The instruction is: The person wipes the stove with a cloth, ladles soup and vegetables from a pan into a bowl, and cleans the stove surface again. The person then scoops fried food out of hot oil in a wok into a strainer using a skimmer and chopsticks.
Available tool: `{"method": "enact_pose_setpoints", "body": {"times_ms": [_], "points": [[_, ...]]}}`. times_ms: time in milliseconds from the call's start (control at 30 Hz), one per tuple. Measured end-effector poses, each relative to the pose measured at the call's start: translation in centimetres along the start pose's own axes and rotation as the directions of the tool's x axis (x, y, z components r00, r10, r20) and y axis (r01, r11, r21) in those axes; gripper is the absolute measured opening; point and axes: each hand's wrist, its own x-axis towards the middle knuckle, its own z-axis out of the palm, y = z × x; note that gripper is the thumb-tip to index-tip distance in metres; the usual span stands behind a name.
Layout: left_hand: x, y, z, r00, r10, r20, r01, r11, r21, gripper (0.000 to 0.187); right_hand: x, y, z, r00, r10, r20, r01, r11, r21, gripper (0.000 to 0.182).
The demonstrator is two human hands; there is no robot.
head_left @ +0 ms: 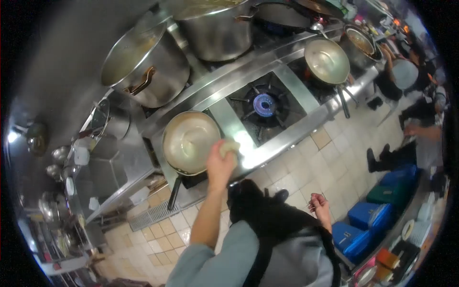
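Pale stuff (231,146) was gripped in the left hand (221,165) at the pan's (184,136) four o'clock edge. Blue flame (264,104) burned at the pan's two o'clock; the right hand (321,206) hung half-open.

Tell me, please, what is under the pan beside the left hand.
Dark stovetop shows past the lower rim of the pan, by the left hand; the pan hides any burner beneath.

And here's the blue ring of flame (264,104) on the round black burner (270,120), beside a pale cream-and-grey round pan (191,141) with a black handle; bright blue plastic bins (367,214), one dark green bin (386,194), and cream-and-tan square floor tiles (296,165), gridded!
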Motion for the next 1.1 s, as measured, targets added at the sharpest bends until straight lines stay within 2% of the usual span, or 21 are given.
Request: {"method": "enact_pose_setpoints", "body": {"times_ms": [67, 133, 200, 333, 400, 433, 500, 533, 567, 600, 633, 667, 700, 733, 833, 900, 933, 1000, 1033, 1067, 1100], "points": [[-0.7, -1.2, 4.8, 0.976, 0.177, -0.130, -0.127, 0.937, 0.325, 0.049, 1.3, -1.0, -3.2, 0.999, -0.042, 0.021, 0.042, 0.999, -0.003, 0.028], [-1.9, -5.1, 10.0, 0.990, 0.103, 0.094, -0.137, 0.832, 0.537, 0.059, 2.9, -1.7, -6.1, 0.996, -0.060, -0.066, 0.063, 0.997, 0.035, 0.029], [-1.7, -8.1, 14.3, 0.997, 0.045, 0.058, -0.072, 0.765, 0.639, 0.061, 4.1, -1.3, -8.2, 0.996, -0.061, -0.069, 0.066, 0.996, 0.059, 0.030], [2.3, -5.8, 15.9, 0.999, 0.045, 0.007, -0.038, 0.746, 0.664, 0.058, 4.9, -2.5, -8.4, 0.997, 0.017, -0.076, -0.011, 0.997, 0.081, 0.032], [7.1, -6.0, 16.7, 1.000, 0.008, -0.011, 0.000, 0.796, 0.606, 0.062, 5.6, -3.6, -7.4, 0.995, 0.096, -0.035, -0.096, 0.995, -0.011, 0.032], [9.3, -6.5, 17.6, 0.996, 0.057, -0.075, 0.005, 0.761, 0.648, 0.061, 6.2, -3.3, -7.3, 0.994, 0.105, 0.007, -0.105, 0.994, -0.003, 0.033], [14.1, -7.7, 18.1, 0.981, -0.016, -0.194, 0.124, 0.819, 0.560, 0.050, 7.4, -3.1, -7.3, 0.995, 0.099, 0.028, -0.099, 0.995, -0.015, 0.034], [16.4, -8.3, 18.3, 0.965, -0.049, -0.258, 0.197, 0.785, 0.588, 0.050, 7.8, -3.0, -7.7, 0.995, 0.089, 0.044, -0.088, 0.996, -0.027, 0.034], [18.2, -7.8, 17.3, 0.988, 0.063, -0.143, 0.078, 0.591, 0.803, 0.051, 8.3, -2.9, -8.4, 0.995, 0.083, 0.057, -0.080, 0.996, -0.048, 0.034], [20.4, -7.5, 16.7, 0.974, -0.016, -0.226, 0.161, 0.752, 0.639, 0.056, 8.5, -3.7, -9.0, 0.996, 0.086, 0.028, -0.084, 0.995, -0.048, 0.034], [23.1, -8.7, 16.5, 0.954, -0.096, -0.285, 0.246, 0.791, 0.560, 0.063, 8.6, -4.8, -9.2, 0.993, 0.115, -0.011, -0.116, 0.993, -0.034, 0.033], [25.7, -8.8, 15.8, 0.957, -0.176, -0.229, 0.276, 0.791, 0.546, 0.064, 8.9, -5.9, -9.4, 0.988, 0.146, -0.044, -0.147, 0.989, -0.015, 0.033], [27.0, -7.5, 15.8, 0.949, -0.129, -0.289, 0.273, 0.795, 0.541, 0.060, 9.2, -6.9, -9.6, 0.985, 0.153, -0.075, -0.157, 0.986, -0.049, 0.033], [29.2, -6.7, 15.7, 0.940, -0.234, -0.247, 0.333, 0.785, 0.523, 0.059, 9.8, -7.1, -9.8, 0.983, 0.163, -0.087, -0.166, 0.985, -0.034, 0.033], [32.3, -5.4, 19.0, 0.964, -0.230, -0.136, 0.264, 0.738, 0.621, 0.056, 11.4, -8.5, -10.7, 0.969, 0.190, -0.157, -0.189, 0.982, 0.019, 0.034], [33.4, -3.3, 23.1, 0.997, -0.039, 0.072, -0.008, 0.829, 0.560, 0.052, 12.7, -9.9, -10.3, 0.962, 0.210, -0.172, -0.210, 0.978, 0.023, 0.035], [34.7, -2.6, 25.8, 0.992, 0.020, 0.124, -0.088, 0.813, 0.576, 0.051, 13.4, -10.7, -10.0, 0.959, 0.222, -0.179, -0.223, 0.975, 0.014, 0.035], [37.5, 1.9, 30.0, 0.946, -0.048, 0.320, -0.161, 0.789, 0.593, 0.052, 14.5, -12.2, -9.5, 0.964, 0.210, -0.165, -0.217, 0.976, -0.025, 0.035], [38.6, 2.8, 32.2, 0.928, 0.056, 0.369, -0.264, 0.798, 0.542, 0.052, 15.2, -12.8, -9.3, 0.972, 0.185, -0.142, -0.196, 0.978, -0.065, 0.036], [39.2, 3.7, 34.4, 0.925, 0.154, 0.348, -0.327, 0.791, 0.517, 0.043, 15.6, -13.1, -9.3, 0.971, 0.186, -0.149, -0.197, 0.978, -0.061, 0.036], [39.9, 4.2, 36.4, 0.909, 0.133, 0.396, -0.342, 0.780, 0.525, 0.050, 15.9, -13.3, -9.3, 0.972, 0.181, -0.148, -0.192, 0.979, -0.063, 0.035]]}}
